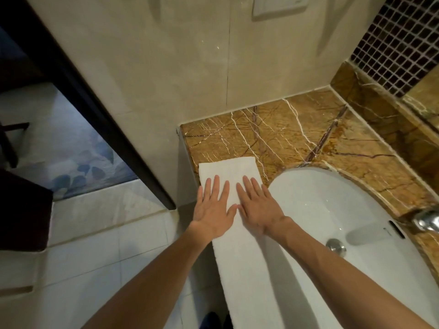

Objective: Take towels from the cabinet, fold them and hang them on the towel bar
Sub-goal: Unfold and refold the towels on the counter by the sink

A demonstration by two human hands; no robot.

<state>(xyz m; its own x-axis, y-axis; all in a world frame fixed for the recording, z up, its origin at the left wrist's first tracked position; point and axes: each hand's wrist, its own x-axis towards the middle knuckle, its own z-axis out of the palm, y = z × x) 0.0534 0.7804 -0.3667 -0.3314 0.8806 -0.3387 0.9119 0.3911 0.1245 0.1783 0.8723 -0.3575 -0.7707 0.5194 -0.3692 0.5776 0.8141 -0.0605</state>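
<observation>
A white towel [229, 169], folded into a long narrow strip, lies on the brown marble counter [285, 131] beside the basin, and its near end hangs over the counter's front edge. My left hand [213, 207] lies flat on the towel's left half with fingers straight and spread. Beside it, my right hand [257, 207] presses flat on the right half; the two thumbs almost touch. No cabinet or towel bar is in view.
A white basin [332, 210] with a metal drain [335, 244] fills the right side, with a chrome tap [427, 220] at its far right edge. A beige tiled wall stands behind the counter. A dark door frame [95, 110] runs diagonally at left, with pale floor tiles below.
</observation>
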